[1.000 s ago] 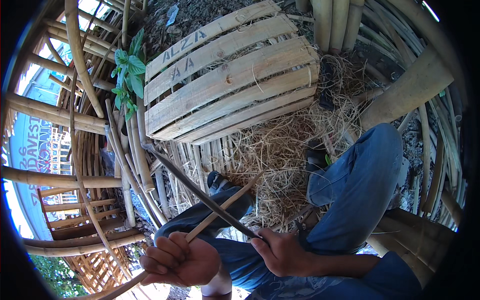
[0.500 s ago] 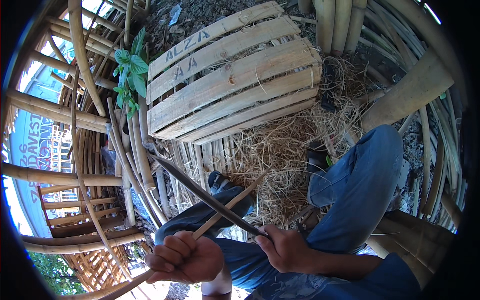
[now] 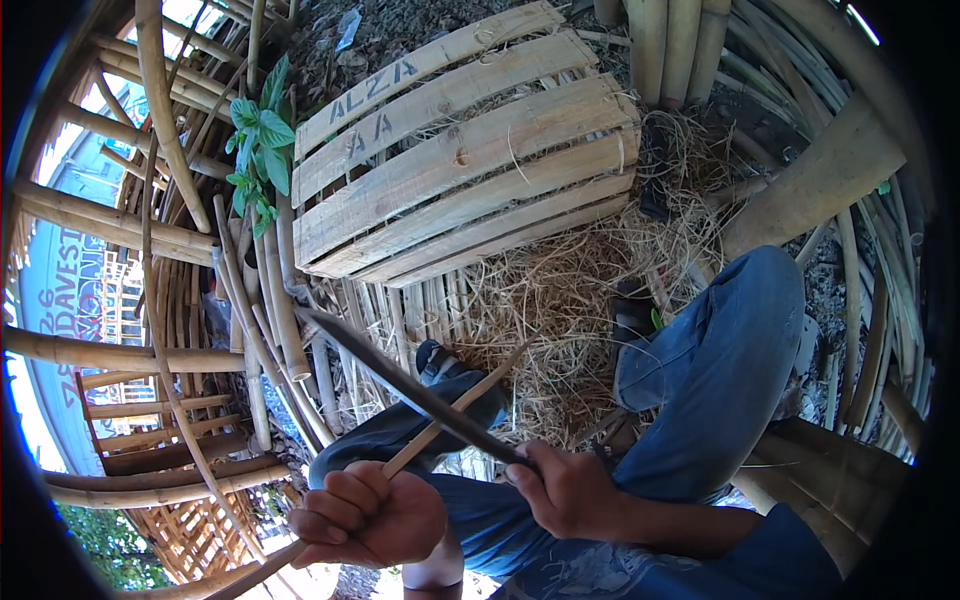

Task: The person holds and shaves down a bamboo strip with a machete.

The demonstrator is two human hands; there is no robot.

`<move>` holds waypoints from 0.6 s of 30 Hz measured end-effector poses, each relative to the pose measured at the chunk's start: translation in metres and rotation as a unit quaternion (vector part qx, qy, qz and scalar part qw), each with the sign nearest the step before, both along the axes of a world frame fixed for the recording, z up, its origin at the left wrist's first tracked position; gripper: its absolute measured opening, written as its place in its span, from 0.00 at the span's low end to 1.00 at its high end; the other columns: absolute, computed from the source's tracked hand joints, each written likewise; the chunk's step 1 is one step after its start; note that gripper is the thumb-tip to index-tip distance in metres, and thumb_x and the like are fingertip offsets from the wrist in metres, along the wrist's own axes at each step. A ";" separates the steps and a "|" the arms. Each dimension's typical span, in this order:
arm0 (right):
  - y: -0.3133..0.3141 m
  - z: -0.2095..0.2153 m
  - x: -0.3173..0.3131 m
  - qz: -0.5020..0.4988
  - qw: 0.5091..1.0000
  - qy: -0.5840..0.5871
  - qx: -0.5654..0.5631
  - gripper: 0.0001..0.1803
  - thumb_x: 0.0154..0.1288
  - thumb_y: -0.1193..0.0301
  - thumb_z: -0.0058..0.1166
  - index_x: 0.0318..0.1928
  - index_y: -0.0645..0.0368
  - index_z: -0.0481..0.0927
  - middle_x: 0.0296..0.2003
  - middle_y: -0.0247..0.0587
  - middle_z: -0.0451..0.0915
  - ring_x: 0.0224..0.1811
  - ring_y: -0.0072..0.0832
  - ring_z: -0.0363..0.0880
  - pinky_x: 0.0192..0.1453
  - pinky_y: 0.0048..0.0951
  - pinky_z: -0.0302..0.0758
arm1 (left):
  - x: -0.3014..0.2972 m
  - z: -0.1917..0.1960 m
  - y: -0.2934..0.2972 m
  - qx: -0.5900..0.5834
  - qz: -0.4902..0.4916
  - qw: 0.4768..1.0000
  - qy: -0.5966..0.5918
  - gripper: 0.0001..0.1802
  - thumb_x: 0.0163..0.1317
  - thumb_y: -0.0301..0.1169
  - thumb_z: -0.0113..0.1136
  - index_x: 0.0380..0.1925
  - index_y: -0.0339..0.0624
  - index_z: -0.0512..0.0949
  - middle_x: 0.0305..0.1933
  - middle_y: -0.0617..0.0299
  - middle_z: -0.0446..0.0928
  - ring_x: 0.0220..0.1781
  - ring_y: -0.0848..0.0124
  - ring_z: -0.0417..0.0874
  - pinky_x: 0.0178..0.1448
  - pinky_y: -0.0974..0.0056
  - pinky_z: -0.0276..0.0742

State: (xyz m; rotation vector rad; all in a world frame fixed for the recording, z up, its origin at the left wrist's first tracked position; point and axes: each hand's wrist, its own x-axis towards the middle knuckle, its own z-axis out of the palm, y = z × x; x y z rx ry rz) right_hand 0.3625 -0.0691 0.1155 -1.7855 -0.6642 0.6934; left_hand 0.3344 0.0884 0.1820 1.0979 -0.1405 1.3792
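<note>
My left hand (image 3: 368, 515) is wrapped in a fist round a thin bamboo strip (image 3: 410, 448). One end of the strip rises to the right over my knee, and its tail runs down to the lower left. My right hand (image 3: 572, 492) grips a long dark blade, a machete (image 3: 405, 388), whose tip points to the upper left; its handle is hidden in my fingers. The blade crosses the strip between my two hands, at or very near touching. Both hands are low in front of my body, above my lap.
An overturned slatted wooden crate (image 3: 465, 150) lies ahead. Straw and shavings (image 3: 560, 320) cover the ground between my jeans-clad legs (image 3: 715, 350). Bamboo railings (image 3: 120, 350) stand at left beside a green leafy plant (image 3: 262, 135). Thick bamboo (image 3: 815, 180) and loose canes lie at right.
The machete and my right hand have shifted very slightly to the left and down. The strip's upper end has moved a little left. My left hand keeps nearly the same place.
</note>
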 end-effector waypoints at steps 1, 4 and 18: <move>-0.001 -0.008 0.004 0.013 0.998 0.031 -0.046 0.18 0.70 0.60 0.42 0.34 0.65 0.70 0.16 0.51 0.75 0.18 0.49 0.78 0.22 0.46 0.73 | 0.000 -0.002 0.001 0.005 -0.001 1.000 0.013 0.23 0.70 0.51 0.39 0.22 0.49 0.58 0.16 0.71 0.49 0.17 0.79 0.48 0.19 0.72 0.44; 0.003 -0.001 0.005 0.031 0.997 0.058 -0.031 0.19 0.70 0.59 0.41 0.34 0.65 0.71 0.15 0.51 0.75 0.18 0.48 0.78 0.23 0.46 0.73 | 0.002 0.001 0.001 0.001 0.012 1.000 0.009 0.23 0.70 0.51 0.39 0.21 0.49 0.57 0.16 0.71 0.49 0.17 0.79 0.48 0.19 0.72 0.44; 0.001 -0.018 0.010 -0.003 0.998 0.051 -0.046 0.19 0.70 0.59 0.41 0.36 0.65 0.71 0.13 0.50 0.74 0.17 0.48 0.77 0.22 0.46 0.73 | -0.002 0.001 0.005 0.030 -0.020 0.999 0.017 0.22 0.71 0.50 0.40 0.23 0.48 0.57 0.16 0.71 0.50 0.17 0.79 0.48 0.20 0.72 0.44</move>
